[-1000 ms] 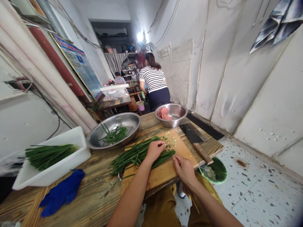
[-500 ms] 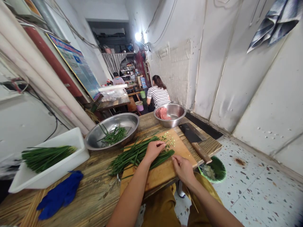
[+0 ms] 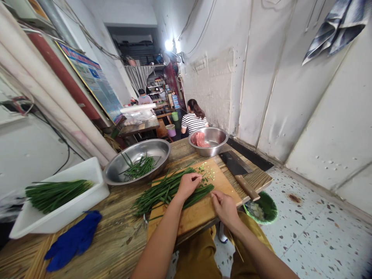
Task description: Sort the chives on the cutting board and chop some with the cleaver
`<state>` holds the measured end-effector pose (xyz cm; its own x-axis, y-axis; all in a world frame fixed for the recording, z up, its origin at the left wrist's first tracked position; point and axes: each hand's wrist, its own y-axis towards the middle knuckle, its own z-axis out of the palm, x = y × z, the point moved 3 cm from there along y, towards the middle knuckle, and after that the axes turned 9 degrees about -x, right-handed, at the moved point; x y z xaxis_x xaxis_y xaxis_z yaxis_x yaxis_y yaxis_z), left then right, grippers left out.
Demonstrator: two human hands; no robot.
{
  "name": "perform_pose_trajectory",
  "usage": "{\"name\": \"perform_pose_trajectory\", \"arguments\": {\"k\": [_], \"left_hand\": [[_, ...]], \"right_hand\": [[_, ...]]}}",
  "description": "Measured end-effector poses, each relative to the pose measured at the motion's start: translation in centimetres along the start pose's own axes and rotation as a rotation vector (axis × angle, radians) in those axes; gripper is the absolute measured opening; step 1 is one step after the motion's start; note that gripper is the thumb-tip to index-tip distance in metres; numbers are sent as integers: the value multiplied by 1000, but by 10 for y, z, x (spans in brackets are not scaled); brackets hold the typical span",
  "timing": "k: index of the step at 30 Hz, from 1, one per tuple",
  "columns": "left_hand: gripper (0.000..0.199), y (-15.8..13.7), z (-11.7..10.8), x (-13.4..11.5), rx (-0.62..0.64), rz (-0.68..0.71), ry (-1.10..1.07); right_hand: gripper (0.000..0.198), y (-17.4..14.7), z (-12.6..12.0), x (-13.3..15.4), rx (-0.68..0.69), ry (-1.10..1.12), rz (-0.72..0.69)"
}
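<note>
A heap of green chives [image 3: 162, 190] lies across the wooden cutting board [image 3: 193, 224], with small pale cut bits [image 3: 209, 170] by the far right ends. My left hand [image 3: 188, 185] rests over the chives, fingers pinched together; whatever is between them is hidden. Just right of the chive ends, my right hand [image 3: 224, 206] is closed too, thumb against fingers, and anything in it is too small to name. A cleaver [image 3: 236, 167] with a wooden handle lies flat to the right of the board.
Behind the board stand a steel basin [image 3: 112, 172] with loose chives and a steel bowl [image 3: 219, 140] with pink slices. Left are a white tub [image 3: 100, 190] holding chives and a blue glove [image 3: 74, 240]. A green basket [image 3: 273, 211] sits below right. A person [image 3: 194, 121] in stripes is beyond.
Both hands stay almost where they were over the chives. The person in stripes beyond the table has turned the head and shifted slightly.
</note>
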<state>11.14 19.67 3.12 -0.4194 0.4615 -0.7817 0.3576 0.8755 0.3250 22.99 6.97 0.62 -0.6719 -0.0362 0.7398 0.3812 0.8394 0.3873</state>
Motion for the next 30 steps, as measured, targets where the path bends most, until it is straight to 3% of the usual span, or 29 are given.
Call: {"name": "perform_pose_trajectory", "arguments": {"k": [30], "left_hand": [[20, 0, 0, 1, -12, -14, -14]], "right_hand": [[32, 0, 0, -1, 0, 11, -6]]}}
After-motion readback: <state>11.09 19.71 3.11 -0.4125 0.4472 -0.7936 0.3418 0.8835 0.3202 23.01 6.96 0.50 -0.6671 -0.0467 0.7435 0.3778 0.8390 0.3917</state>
